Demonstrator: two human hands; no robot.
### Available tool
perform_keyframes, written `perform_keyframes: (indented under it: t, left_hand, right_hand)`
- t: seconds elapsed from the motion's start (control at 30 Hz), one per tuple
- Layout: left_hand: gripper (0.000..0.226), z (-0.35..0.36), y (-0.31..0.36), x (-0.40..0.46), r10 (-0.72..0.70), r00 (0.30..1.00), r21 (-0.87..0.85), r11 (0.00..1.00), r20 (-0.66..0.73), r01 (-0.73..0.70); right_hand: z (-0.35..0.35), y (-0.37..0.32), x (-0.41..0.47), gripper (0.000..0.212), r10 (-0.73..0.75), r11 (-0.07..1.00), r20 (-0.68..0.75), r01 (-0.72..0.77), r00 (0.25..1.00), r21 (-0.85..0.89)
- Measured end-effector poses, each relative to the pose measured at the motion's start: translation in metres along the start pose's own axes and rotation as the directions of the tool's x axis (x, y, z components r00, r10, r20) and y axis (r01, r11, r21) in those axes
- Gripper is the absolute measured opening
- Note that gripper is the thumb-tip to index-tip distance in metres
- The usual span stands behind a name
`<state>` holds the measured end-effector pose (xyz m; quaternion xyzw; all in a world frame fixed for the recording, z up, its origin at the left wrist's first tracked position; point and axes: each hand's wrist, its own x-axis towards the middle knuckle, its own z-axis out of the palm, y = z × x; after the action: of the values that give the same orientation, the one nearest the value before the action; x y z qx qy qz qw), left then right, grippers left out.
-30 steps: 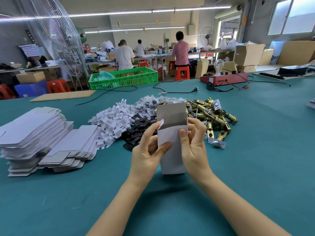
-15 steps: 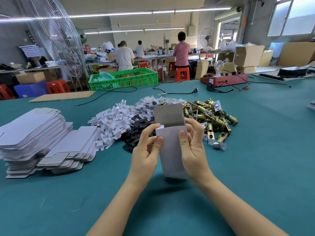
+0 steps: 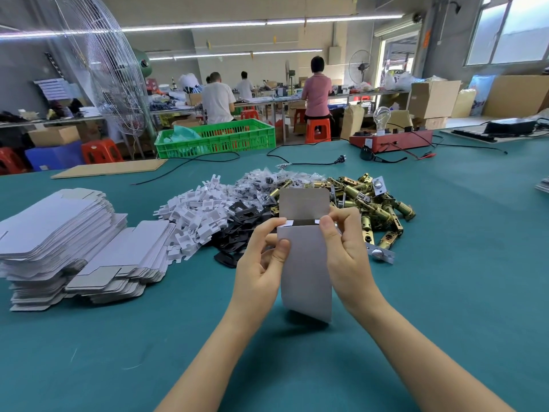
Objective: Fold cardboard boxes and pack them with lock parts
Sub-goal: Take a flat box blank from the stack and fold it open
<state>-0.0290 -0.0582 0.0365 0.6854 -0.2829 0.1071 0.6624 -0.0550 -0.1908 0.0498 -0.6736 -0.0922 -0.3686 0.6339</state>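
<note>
Both hands hold 1 small white cardboard box (image 3: 306,272) upright above the teal desk (image 3: 445,292), in the middle of the view. The left hand (image 3: 261,263) has a narrow grip on the box's left edge, thumb on the front panel and fingers curled behind. The right hand (image 3: 346,251) pinches the right edge near the top, thumb on the front and fingers behind. The top flap (image 3: 304,203) stands open and upright, and the dark opening shows just below it, between the 2 thumbs. The box's lower end hangs clear of the desk and throws a shadow on it.

Just behind the box lie 3 heaps touching one another: white plastic pieces (image 3: 196,212) on the left, black metal plates (image 3: 237,230) in the middle, and brass latch bolts (image 3: 374,209) on the right. A stack of flat unfolded boxes (image 3: 59,233) sits well to the left. Farther back are a green crate (image 3: 217,138), a red box carrying a light bulb (image 3: 381,117), and black cables (image 3: 300,160).
</note>
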Motion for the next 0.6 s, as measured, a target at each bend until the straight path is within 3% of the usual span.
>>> perform_keyframes:
  t: [0.13, 0.27, 0.37, 0.6]
  left_hand:
    - [0.025, 0.003, 0.004, -0.001, -0.011, 1.0, -0.055, 0.998, 0.013, 0.012]
    - [0.026, 0.004, 0.006, -0.002, -0.042, 0.999, -0.122, 0.992, 0.017, 0.043]
    - [0.025, 0.005, 0.007, -0.001, -0.081, 0.997, -0.19, 0.978, 0.02, 0.083]
    - [0.024, 0.01, 0.008, -0.002, -0.147, 0.989, -0.311, 0.94, 0.0, 0.14]
  right_hand:
    - [0.0, -0.003, 0.002, 0.004, 0.046, 0.994, 0.023, -0.048, 0.999, 0.095]
    - [-0.002, -0.006, 0.004, 0.034, 0.096, 0.974, 0.036, -0.101, 0.995, 0.203]
    - [-0.003, -0.009, 0.005, 0.044, 0.124, 0.961, 0.059, -0.135, 0.991, 0.24]
    - [0.001, -0.013, 0.001, 0.03, 0.137, 0.948, 0.069, -0.151, 0.988, 0.281]
